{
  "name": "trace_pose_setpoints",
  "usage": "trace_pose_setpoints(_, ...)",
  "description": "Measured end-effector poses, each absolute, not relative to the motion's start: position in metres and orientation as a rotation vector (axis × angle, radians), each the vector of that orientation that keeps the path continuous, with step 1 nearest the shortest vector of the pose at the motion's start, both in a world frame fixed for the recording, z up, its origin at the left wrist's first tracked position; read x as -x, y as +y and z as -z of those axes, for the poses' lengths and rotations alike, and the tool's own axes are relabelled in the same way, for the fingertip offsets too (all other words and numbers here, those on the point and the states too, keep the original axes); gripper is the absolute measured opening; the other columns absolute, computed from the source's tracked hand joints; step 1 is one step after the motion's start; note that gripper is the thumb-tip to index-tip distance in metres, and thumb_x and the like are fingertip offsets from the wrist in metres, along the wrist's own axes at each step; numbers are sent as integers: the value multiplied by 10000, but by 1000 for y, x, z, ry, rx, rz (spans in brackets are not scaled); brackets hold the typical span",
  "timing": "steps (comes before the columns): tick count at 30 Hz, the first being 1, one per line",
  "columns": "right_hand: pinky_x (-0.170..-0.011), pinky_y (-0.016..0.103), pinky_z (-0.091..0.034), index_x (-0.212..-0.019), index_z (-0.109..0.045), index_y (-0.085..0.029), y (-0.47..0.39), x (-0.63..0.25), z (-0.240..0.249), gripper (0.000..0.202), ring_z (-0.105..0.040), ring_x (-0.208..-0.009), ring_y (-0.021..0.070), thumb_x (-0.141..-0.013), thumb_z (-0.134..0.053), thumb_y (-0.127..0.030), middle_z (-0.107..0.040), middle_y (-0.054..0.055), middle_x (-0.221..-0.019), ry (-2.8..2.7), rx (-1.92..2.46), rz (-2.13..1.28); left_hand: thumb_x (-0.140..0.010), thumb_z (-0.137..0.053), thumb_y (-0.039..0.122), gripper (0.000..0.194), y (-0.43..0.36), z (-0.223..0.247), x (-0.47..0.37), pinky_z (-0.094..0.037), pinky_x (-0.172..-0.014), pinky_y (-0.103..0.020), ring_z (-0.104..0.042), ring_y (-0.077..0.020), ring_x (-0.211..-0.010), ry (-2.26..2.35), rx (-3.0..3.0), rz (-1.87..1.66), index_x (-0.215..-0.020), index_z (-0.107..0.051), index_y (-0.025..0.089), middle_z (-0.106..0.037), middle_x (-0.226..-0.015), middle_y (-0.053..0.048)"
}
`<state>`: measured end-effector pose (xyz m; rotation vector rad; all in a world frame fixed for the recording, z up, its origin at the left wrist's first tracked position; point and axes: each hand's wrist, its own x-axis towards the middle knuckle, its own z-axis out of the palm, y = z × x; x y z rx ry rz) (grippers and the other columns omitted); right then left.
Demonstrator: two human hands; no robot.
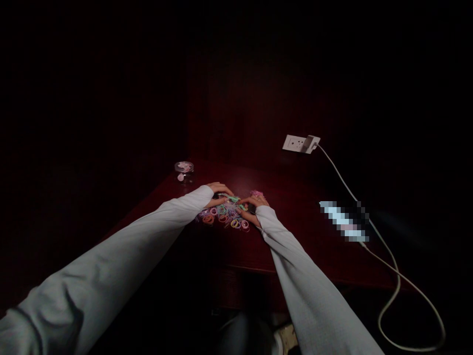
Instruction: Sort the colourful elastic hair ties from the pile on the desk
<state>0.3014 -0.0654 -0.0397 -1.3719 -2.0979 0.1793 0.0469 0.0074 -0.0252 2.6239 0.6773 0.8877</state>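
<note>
A pile of small colourful hair ties (221,211) lies on the dark red table (295,207), in pink, purple, orange, yellow and green. My left hand (219,191) rests at the pile's far left side, fingers stretched out and thumb apart. From the right, my right hand (253,205) reaches into the same ties, its index finger and thumb spread. Between my fingertips are some light green ties (232,198); neither hand is seen to grip one. A bright pink bundle (256,193) shows just behind my right hand.
A clear round jar (184,172) with pink pieces stands at the back left. On the right lies a pixelated bright device (343,222) with a white cable (391,261), running from a charger (311,143) in the wall socket (294,143). The table's front edge is near my forearms.
</note>
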Motion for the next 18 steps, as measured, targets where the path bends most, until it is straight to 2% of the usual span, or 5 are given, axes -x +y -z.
trace_pose_setpoints(5, -960, 385, -457, -1072, -820, -301, -65, -300, 40, 221, -580, -1005, 248, -894, -811, -431, -696, 38, -934, -2130, 1381, -117, -994, -632, 303, 235, 2, 22, -47, -503, -975, -332, -678, -205, -1013, 592, -2611, -880, -1146, -783, 206, -753, -1077, -62)
trace_pose_setpoints(11, -936, 380, -441, -999, -846, -307, -60, -295, 47, 217, -534, -958, 241, -880, -818, -486, -657, 40, -891, -2135, 1378, -86, -1005, -636, 396, 267, -5, 18, -46, -526, -862, -302, -639, -177, -915, 555, -2528, -912, -1038, -776, 171, -687, -1054, -63)
trace_pose_setpoints(15, -905, 368, -422, -925, -843, -303, -54, -293, 53, 209, -503, -918, 237, -857, -831, -500, -612, 29, -818, -2104, 1362, -104, -1004, -628, 416, 286, -7, 17, -46, -532, -838, -302, -619, -173, -898, 596, -2525, -878, -1082, -779, 186, -676, -1085, -62)
trace_pose_setpoints(18, -882, 359, -410, -894, -836, -299, -53, -293, 53, 205, -485, -884, 230, -856, -829, -500, -571, 15, -768, -2087, 1354, -152, -1001, -624, 384, 269, -7, 15, -45, -536, -887, -315, -626, -184, -946, 624, -2551, -856, -1131, -776, 203, -675, -1109, -63)
